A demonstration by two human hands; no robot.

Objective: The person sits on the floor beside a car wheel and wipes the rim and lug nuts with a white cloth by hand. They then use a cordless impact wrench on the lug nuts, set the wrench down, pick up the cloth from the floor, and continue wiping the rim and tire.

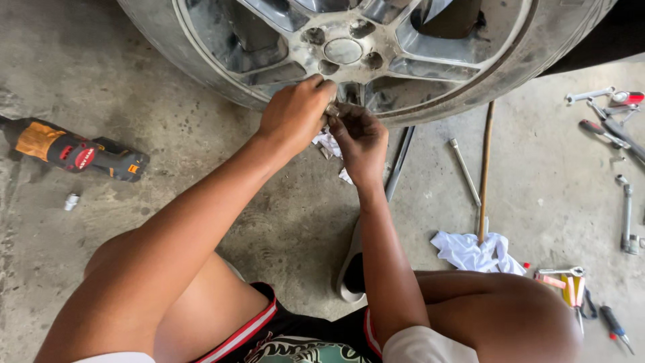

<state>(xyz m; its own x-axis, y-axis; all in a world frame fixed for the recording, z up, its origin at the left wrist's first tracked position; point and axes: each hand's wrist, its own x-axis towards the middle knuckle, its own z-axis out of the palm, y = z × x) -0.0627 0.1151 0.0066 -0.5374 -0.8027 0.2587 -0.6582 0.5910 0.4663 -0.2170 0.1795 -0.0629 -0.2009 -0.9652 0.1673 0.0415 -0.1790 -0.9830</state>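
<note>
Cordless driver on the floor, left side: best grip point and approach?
Take the cordless driver by its black handle section at the right end, coming straight down from above. It lies flat on the concrete floor with bare floor on every side, and the orange end looks bulkier. Both hands are busy at the wheel.

Arms bare to short white sleeves point(420, 344). Black shorts point(295, 336) worn, edged with red-and-white stripes, teal-and-white pattern printed at front. Pale slip-on shoe point(349, 272) seen on one foot. Hands ungloved, knees bare.
</note>
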